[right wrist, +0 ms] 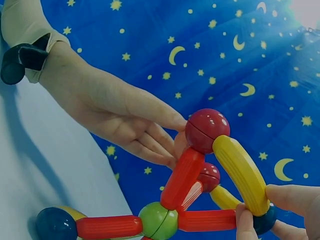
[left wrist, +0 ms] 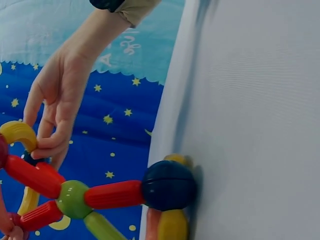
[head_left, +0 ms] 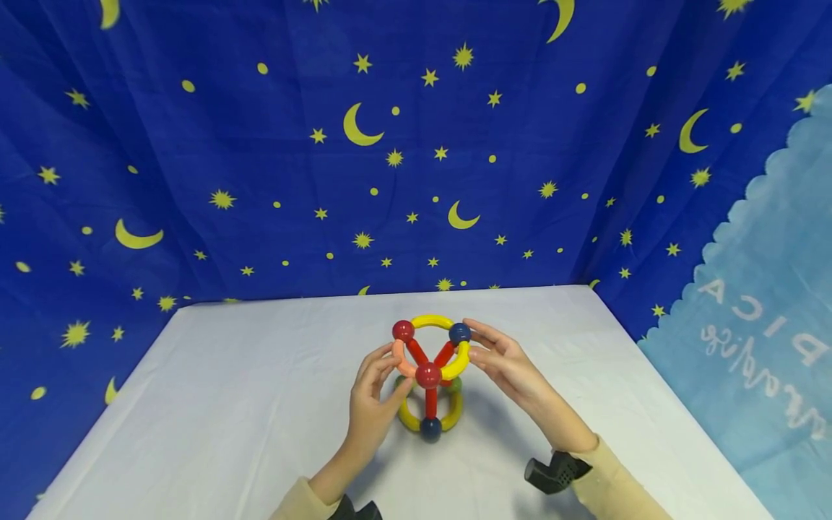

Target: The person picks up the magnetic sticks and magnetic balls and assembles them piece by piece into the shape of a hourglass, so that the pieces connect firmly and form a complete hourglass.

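A magnetic ball-and-stick structure [head_left: 431, 401] stands on the table, with a lower ring and an upper ring joined by red sticks [right wrist: 109, 226]. My left hand [head_left: 372, 408] holds the upper ring's left side at the pink curved stick [head_left: 404, 359], its thumb close to the front red ball [head_left: 427, 375]. On the other side, my right hand [head_left: 515, 370] pinches the yellow curved stick [right wrist: 241, 172] beside a dark blue ball [head_left: 459, 332]. A green ball [right wrist: 158, 220] joins the red sticks at the centre. Another dark blue ball [left wrist: 169, 185] rests low at the front.
White cloth covers the table [head_left: 260, 390]. A blue curtain [head_left: 292, 173] with yellow moons and stars hangs behind and at the sides. Light blue lettered fabric [head_left: 767, 289] hangs at the right. A black device [head_left: 557, 473] is strapped on the right wrist.
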